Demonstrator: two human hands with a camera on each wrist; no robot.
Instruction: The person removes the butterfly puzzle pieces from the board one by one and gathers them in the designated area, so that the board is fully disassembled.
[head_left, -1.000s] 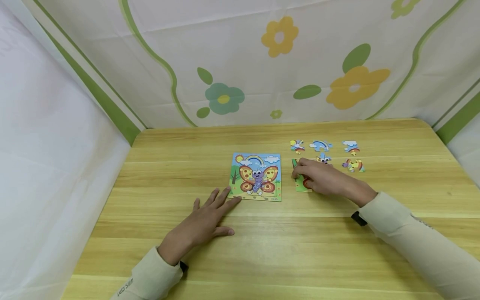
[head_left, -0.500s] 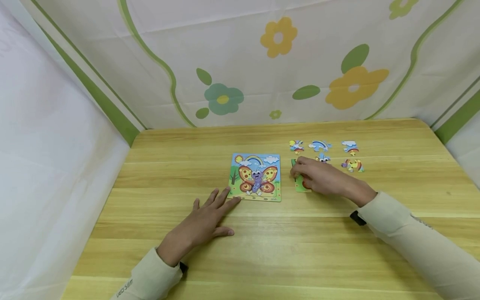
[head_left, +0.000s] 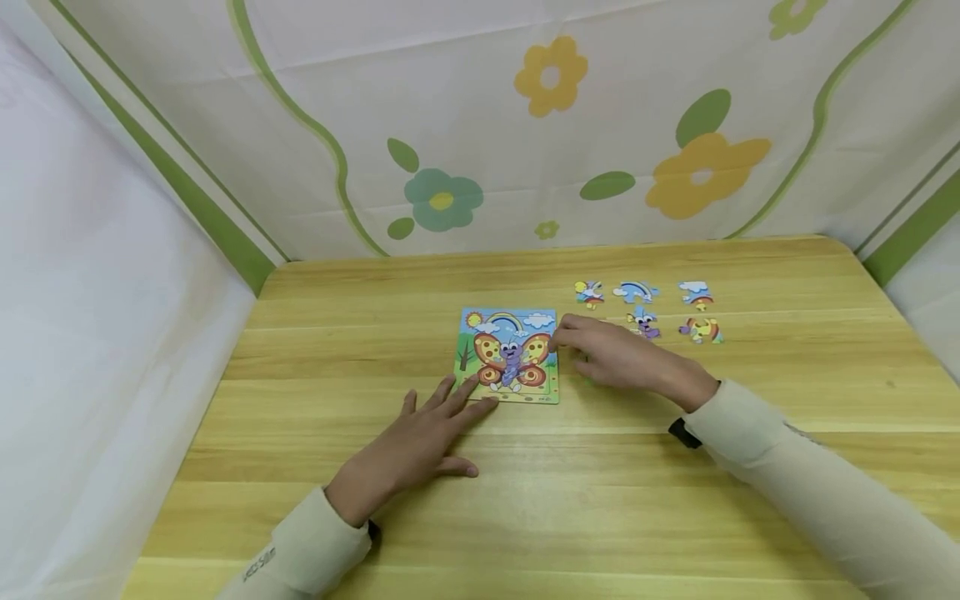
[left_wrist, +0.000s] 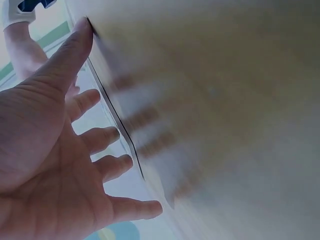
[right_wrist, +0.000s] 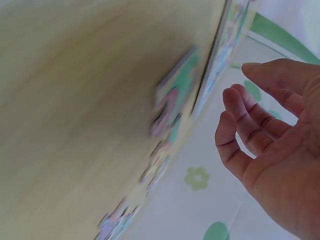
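A square butterfly puzzle board [head_left: 507, 354] lies on the wooden table. My left hand [head_left: 416, 446] spreads its straight fingers over the board's near left edge; the left wrist view shows the same hand [left_wrist: 65, 160] with its fingers apart. My right hand [head_left: 618, 354] hovers at the board's right edge, fingertips overlapping that edge. In the right wrist view this right hand [right_wrist: 280, 130] has bent fingers, thumb apart from them, and nothing between. A green puzzle piece [right_wrist: 180, 87] lies on the table below it, mostly hidden by the hand in the head view.
Several loose puzzle pieces lie at the back right: a sun piece [head_left: 589, 292], a rainbow piece [head_left: 636, 292], a cloud piece [head_left: 696, 292], a purple face piece [head_left: 646, 323] and a wing piece [head_left: 702, 330]. A flower-printed cloth [head_left: 480, 108] hangs behind the table [head_left: 525, 508].
My right hand has moved left from the green piece to the board's right edge, uncovering more of the purple face piece. My left hand has shifted slightly right along the board's near edge.
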